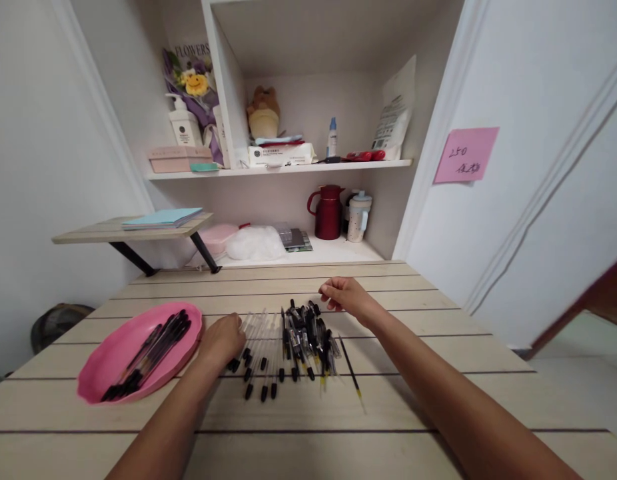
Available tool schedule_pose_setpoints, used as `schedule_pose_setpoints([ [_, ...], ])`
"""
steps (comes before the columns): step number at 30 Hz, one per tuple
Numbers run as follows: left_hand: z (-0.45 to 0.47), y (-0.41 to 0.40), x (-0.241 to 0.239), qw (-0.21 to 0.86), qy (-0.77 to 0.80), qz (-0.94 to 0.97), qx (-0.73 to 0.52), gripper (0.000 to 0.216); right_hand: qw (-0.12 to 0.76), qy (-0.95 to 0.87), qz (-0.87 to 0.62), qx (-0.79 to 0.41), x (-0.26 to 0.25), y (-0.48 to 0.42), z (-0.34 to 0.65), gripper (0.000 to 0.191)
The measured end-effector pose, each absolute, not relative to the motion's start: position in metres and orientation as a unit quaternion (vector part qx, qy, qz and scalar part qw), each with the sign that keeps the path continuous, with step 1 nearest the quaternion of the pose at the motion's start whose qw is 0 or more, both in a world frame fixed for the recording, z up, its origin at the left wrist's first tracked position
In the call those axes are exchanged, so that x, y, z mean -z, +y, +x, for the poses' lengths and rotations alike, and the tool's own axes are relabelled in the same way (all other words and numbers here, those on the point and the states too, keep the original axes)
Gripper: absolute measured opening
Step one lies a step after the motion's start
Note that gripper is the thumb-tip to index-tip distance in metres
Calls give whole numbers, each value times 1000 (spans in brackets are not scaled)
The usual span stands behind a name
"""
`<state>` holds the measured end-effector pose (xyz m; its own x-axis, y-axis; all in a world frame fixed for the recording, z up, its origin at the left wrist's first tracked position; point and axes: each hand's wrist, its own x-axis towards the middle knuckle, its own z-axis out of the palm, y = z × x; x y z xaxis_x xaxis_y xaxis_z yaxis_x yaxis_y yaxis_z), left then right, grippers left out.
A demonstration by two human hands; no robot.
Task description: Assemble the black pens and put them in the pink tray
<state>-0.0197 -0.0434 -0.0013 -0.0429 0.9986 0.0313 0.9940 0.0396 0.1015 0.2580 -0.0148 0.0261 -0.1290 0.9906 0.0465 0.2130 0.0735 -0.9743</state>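
My left hand [224, 339] is closed, its fingertips at the near-left end of a row of clear pen barrels [261, 340] with black caps; whether a barrel is between the fingers is hidden. Beyond the row's right end lies a dense heap of black pen parts [306, 330], some with yellow bits. My right hand [342, 295] hovers by the heap's far right side with curled fingers, thumb and fingertips close together. Anything in that pinch is too small to see. One loose pen refill [352, 368], dark with a yellow section, rests apart on the right.
A pink scalloped tray [186, 357] holding several assembled black pens [153, 353] sits on the left of the slatted table [298, 450]. A small raised shelf [88, 230] stands behind it. At the back are a red jug [328, 212] and a speckled cup [357, 220].
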Motion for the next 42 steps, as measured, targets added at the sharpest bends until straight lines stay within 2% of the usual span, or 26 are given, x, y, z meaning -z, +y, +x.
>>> schedule_pose_setpoints([
  [3,-23,-42,2,30,723,688,-56,20,319,-667,-538,-405,-28,-16,266,17],
  [7,-27,-41,3,40,733,676,-65,18,65,-754,-601,-257,-38,-22,274,16],
  [9,-28,-41,4,43,737,671,-72,19,-36,-756,-619,-208,-42,-26,273,15],
  [11,-28,-41,5,45,739,668,-80,19,-78,-753,-622,-202,-41,-30,269,13],
  [16,-29,-41,6,49,738,665,-99,20,-95,-748,-624,-205,-28,-38,261,16],
  [24,-30,-46,4,56,724,676,-128,19,11,-725,-674,-143,-6,-47,260,18],
  [28,-27,-49,-2,51,716,680,-152,21,67,-706,-684,-168,-7,-43,265,9],
  [32,-18,-52,-7,74,680,691,-233,20,145,-696,-668,-222,-20,-33,270,15],
  [34,-8,-56,-10,159,641,685,-309,18,262,-669,-632,-291,-26,-31,268,18],
  [37,10,-66,-12,380,562,633,-374,16,517,-547,-484,-447,-28,-33,259,19],
  [38,15,-70,-12,435,535,621,-373,15,571,-504,-429,-486,-27,-36,255,21],
  [42,30,-80,-11,542,467,600,-358,15,644,-418,-331,-549,-23,-44,247,26],
])
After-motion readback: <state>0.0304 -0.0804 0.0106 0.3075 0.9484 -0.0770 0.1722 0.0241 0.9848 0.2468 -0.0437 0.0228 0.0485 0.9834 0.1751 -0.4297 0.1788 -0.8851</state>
